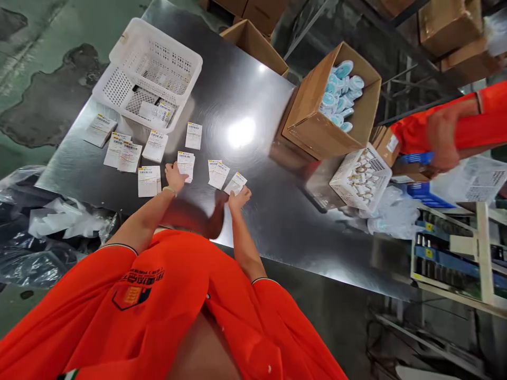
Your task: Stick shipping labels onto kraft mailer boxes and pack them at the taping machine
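My left hand is closed at the left edge of a small stack of printed paper slips, which lies on the steel table. My right hand pinches the lower end of another slip, tilted over the tabletop. Between the hands lie a few overlapping slips. A separate slip sits farther up. To the left, more slip piles are laid out, among them a pair of overlapping piles, a thick pile and one near my left wrist.
Two nested white baskets stand at the table's upper left, with slips in the lower one. On the right are a carton of blue-and-white items and a white basket of small pieces. A co-worker's blurred hand reaches beyond them.
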Demonstrator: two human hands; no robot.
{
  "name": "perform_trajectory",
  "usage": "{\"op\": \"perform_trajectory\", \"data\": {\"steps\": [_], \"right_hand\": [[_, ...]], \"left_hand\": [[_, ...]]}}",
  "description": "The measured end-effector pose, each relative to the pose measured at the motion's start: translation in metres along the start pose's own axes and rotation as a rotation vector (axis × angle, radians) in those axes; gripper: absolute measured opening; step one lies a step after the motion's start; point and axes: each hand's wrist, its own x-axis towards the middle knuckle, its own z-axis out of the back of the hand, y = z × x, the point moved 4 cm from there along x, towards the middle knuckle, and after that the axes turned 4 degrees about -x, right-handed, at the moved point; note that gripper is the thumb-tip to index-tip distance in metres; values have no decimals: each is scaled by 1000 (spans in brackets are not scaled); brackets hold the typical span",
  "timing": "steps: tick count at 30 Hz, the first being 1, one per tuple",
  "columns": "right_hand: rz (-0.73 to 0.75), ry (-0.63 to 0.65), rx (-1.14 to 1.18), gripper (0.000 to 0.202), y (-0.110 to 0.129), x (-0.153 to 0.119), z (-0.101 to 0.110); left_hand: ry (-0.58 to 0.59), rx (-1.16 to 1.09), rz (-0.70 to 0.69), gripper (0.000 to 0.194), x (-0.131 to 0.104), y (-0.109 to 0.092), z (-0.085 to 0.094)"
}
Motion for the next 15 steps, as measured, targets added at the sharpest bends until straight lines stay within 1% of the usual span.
{"op": "perform_trajectory", "data": {"steps": [4,7,9,12,15], "right_hand": [[180,124,60,56,29,-21,-30],[271,235,124,50,47,-36,-49],[318,312,166,48,57,-45,-59],[333,393,206,45,67,-55,-69],[285,465,275,40,73,-60,-77]], "left_hand": [[-41,-29,-18,62,-4,0,0],[-92,-107,-61,63,-4,-1,1],[-98,-194,-96,61,-3,-2,1],[-89,-346,-104,51,0,-1,2],[-78,-423,-94,38,6,2,5]]}}
